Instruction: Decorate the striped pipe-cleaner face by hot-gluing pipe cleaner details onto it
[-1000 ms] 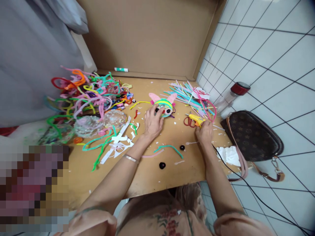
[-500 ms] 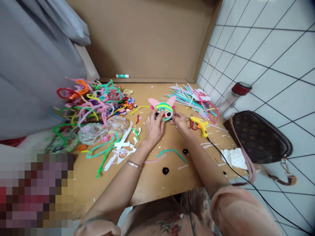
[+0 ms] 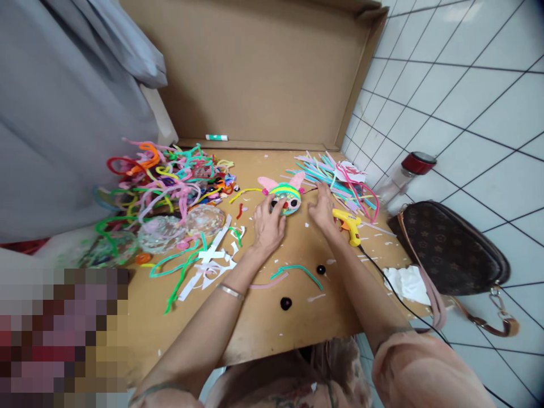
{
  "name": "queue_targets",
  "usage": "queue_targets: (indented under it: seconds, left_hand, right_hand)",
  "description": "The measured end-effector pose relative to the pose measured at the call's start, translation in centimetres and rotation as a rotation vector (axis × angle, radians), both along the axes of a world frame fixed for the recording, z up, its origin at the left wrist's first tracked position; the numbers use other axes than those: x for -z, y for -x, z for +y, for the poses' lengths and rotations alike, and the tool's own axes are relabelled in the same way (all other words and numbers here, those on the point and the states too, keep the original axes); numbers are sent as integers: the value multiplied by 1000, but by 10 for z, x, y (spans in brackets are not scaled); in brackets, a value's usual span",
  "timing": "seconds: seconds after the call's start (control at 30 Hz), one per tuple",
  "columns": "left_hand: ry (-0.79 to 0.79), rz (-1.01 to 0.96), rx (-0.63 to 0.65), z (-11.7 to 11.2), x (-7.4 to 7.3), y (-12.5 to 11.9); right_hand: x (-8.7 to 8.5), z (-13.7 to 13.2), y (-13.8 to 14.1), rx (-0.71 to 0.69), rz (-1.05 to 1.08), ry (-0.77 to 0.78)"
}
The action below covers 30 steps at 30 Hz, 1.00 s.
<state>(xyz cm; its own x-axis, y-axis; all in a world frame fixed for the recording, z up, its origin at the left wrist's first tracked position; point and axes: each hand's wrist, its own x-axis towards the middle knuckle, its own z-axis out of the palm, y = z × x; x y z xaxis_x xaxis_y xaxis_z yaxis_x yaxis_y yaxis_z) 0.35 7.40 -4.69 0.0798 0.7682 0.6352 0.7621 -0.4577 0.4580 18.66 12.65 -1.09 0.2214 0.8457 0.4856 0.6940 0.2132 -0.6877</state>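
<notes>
On the table lies a round animal-face craft (image 3: 292,195) with pink ears, a green-and-yellow band, black eyes and a red nose. My left hand (image 3: 269,226) holds its left side, fingers over the lower face. To the right of the craft, my right hand (image 3: 322,208) is open, thumb and fingers apart, with nothing visible in it. A thin dark strand (image 3: 311,190) lies between the craft and those fingers. Just right of this hand is a yellow glue gun (image 3: 351,226) with its black cord.
Tangled pipe cleaners (image 3: 170,175) and clear plastic pieces (image 3: 161,232) fill the left. Straight pipe cleaners (image 3: 323,173) lie at back right. White paper scraps (image 3: 212,255), black pompoms (image 3: 286,304), a glue stick (image 3: 216,137), a bottle (image 3: 402,175) and a brown handbag (image 3: 450,243) are around.
My right hand has let go at the craft's right edge and moved right, its fingers spreading. My left hand stays on the craft. The whole view has shifted slightly.
</notes>
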Motion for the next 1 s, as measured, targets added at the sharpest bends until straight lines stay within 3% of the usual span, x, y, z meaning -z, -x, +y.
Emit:
queue_targets:
  seconds: [0.23, 0.43, 1.0]
  left_hand:
    - [22, 20, 3, -1, -1, 0]
    - [8, 15, -7, -2, -1, -2]
    - [26, 36, 10, -3, -3, -4]
  right_hand:
    - [4, -31, 13, 24, 20, 15]
    - [18, -51, 39, -102, 204, 64]
    - [25, -49, 35, -133, 109, -23]
